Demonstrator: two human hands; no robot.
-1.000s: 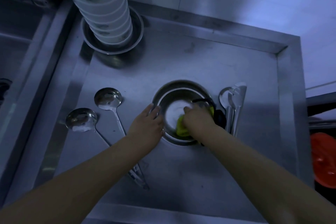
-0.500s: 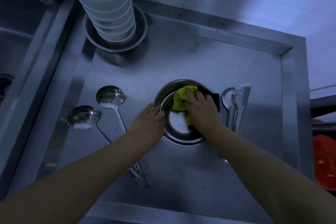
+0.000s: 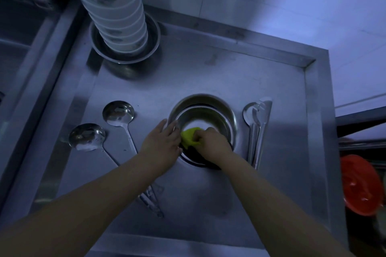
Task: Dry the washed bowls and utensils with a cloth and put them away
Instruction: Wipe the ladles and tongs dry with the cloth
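Right hand (image 3: 211,145) grip bunches yellow-green cloth (image 3: 189,136) inside round steel bowl (image 3: 205,118) at tabletop (image 3: 282,173) centre; left hand (image 3: 161,145), fingers flat, steadies rim at 9 o'clock. Best: sweep full circle, keep rim pinned.

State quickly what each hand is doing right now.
Left hand: open, fingers resting on the steel bowl rim.
Right hand: closed on the yellow cloth inside the bowl.

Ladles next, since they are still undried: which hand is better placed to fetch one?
Left, probably. The left hand only steadies the bowl and the ladles lie on its side. The right hand grips the cloth inside the bowl.
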